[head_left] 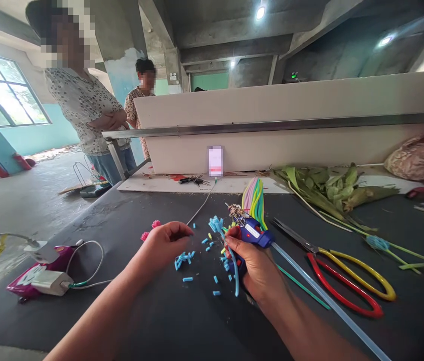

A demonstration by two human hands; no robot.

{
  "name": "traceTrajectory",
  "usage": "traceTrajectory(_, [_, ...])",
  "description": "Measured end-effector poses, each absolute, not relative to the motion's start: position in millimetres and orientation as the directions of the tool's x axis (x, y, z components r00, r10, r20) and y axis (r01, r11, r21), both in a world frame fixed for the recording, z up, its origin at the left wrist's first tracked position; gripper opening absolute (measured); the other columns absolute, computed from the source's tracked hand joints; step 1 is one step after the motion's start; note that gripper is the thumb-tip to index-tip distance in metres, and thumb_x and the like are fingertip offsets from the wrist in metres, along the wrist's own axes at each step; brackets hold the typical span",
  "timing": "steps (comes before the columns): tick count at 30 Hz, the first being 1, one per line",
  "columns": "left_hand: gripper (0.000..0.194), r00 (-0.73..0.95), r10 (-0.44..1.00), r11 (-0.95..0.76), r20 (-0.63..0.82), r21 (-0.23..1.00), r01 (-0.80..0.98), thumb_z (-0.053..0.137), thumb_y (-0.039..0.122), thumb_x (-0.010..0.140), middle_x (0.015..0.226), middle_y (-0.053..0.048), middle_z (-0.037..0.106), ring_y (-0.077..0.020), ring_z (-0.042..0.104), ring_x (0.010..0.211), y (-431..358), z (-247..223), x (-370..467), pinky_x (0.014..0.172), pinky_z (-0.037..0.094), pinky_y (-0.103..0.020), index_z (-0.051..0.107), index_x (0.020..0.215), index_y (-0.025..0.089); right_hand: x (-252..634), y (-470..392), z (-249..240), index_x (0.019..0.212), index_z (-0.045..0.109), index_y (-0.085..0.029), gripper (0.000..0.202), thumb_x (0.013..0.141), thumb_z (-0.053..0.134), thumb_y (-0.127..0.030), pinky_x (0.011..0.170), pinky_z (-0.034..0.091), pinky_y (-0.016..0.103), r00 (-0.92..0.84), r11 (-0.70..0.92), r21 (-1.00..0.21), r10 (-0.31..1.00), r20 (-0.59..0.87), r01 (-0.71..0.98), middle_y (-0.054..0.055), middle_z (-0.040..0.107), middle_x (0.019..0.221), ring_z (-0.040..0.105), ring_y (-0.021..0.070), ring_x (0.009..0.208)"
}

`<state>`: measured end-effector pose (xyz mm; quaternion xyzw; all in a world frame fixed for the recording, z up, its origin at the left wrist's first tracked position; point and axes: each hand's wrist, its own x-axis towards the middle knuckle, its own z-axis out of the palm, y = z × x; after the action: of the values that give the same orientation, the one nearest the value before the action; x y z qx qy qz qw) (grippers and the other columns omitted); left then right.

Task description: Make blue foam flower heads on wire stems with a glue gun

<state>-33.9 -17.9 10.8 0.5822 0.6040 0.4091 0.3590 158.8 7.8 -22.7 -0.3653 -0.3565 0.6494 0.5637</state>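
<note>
My right hand [251, 255] is closed around a blue glue gun [255, 233], with a long translucent glue stick running out of its rear. Between the thumb and index finger of that hand is a bent light-blue stem [236, 276], with a cluster of short blue pieces [216, 223] at its top. My left hand [169, 240] hovers to the left, fingers curled together; anything in its fingertips is too small to make out. Cut blue bits [184, 258] lie scattered on the dark table [129, 321] between and below the hands. Pink beaded pieces [145, 235] sit behind my left hand.
Scissors [313, 248] with red and yellow handles lie at right, near green leaves [321, 188]. Colored stems [254, 198] lie behind the glue gun. A phone [215, 161] leans on the white panel. A power strip [42, 273] is at left. Two people stand beyond the table.
</note>
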Motion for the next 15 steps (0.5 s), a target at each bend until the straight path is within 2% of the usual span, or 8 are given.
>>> traceTrajectory(5, [0.015, -0.147, 0.987, -0.029, 0.063, 0.974, 0.224, 0.065, 0.03, 0.07, 0.061, 0.002, 0.058, -0.0097, 0.052, 0.057, -23, 24, -31, 0.056, 0.042, -0.021, 0.062, 0.077, 0.017, 158, 6, -22, 0.077, 0.064, -0.021, 0.013, 0.067, 0.072, -0.023, 0.058, 0.04, 0.023, -0.084, -0.094, -0.897, 0.994, -0.063, -0.433, -0.005, 0.058, 0.073, 0.052, 0.0102, 0.063])
traceTrajectory(8, [0.019, -0.136, 0.986, -0.083, 0.099, 0.989, 0.122, 0.066, 0.034, 0.071, 0.065, 0.001, 0.06, -0.009, 0.052, 0.058, -21, 38, -23, 0.056, 0.041, -0.021, 0.064, 0.077, 0.017, 157, 2, -20, 0.078, 0.064, -0.022, 0.012, 0.069, 0.07, -0.025, 0.059, 0.041, 0.024, -0.077, -0.094, -0.919, 0.995, -0.069, -0.383, -0.005, 0.059, 0.072, 0.053, 0.0118, 0.065])
traceTrajectory(12, [0.016, -0.051, 0.984, -0.158, 0.17, 0.969, 0.191, 0.066, 0.032, 0.071, 0.068, 0.002, 0.06, -0.0081, 0.05, 0.057, -13, 53, -10, 0.055, 0.039, -0.021, 0.065, 0.076, 0.017, 154, -2, -16, 0.075, 0.064, -0.021, 0.015, 0.064, 0.072, -0.026, 0.057, 0.041, 0.024, -0.047, -0.071, -0.943, 0.997, -0.059, -0.326, -0.004, 0.06, 0.07, 0.052, 0.0127, 0.062])
traceTrajectory(15, [0.013, 0.002, 0.986, -0.162, 0.168, 0.947, 0.278, 0.066, 0.03, 0.068, 0.067, 0.002, 0.06, -0.009, 0.05, 0.059, -4, 53, -5, 0.056, 0.038, -0.022, 0.065, 0.071, 0.017, 151, -2, -15, 0.075, 0.063, -0.019, 0.017, 0.062, 0.072, -0.026, 0.055, 0.043, 0.025, -0.02, -0.033, -0.952, 0.999, -0.029, -0.303, -0.003, 0.06, 0.07, 0.052, 0.0133, 0.06])
